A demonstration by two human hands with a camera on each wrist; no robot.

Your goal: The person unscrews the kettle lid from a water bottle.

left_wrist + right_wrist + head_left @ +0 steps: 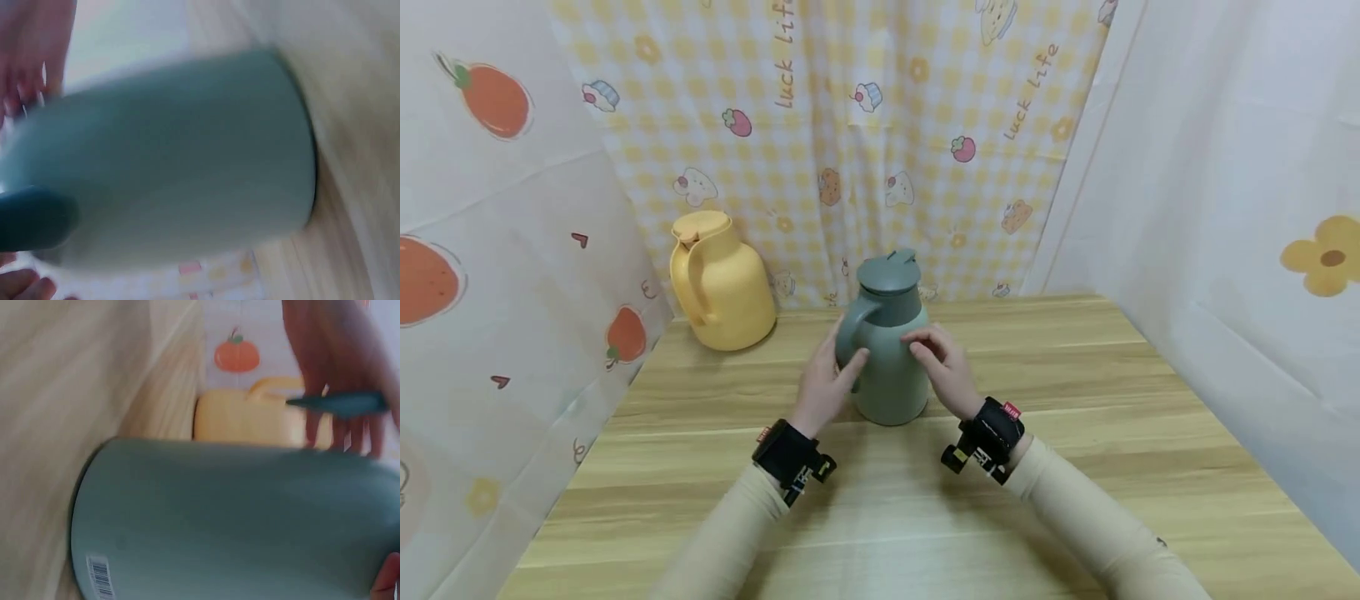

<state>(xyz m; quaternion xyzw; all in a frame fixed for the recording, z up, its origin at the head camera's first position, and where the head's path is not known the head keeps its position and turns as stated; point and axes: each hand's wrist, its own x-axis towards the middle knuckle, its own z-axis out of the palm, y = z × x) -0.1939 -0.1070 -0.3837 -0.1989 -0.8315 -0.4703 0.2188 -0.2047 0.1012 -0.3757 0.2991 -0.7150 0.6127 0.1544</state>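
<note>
A grey-green thermos jug (pixel 891 367) stands upright on the table, its lid on and its handle (pixel 848 333) turned to the left. My left hand (pixel 825 383) is at the handle side, thumb apart from the other fingers. In the right wrist view, that left hand (pixel 344 369) reaches past the handle, fingers fairly straight against or close to the jug. My right hand (pixel 946 367) is at the jug's right side with loosely bent fingers, fingertips at its upper body. Whether they press on it is unclear. A barcode sticker (pixel 100 576) shows low on the jug.
A yellow thermos jug (pixel 730 292) stands at the table's back left corner. Printed curtains (pixel 880 150) hang behind the wood-grain table (pixel 880 517) and along both sides. Each wrist wears a black strap with a small camera.
</note>
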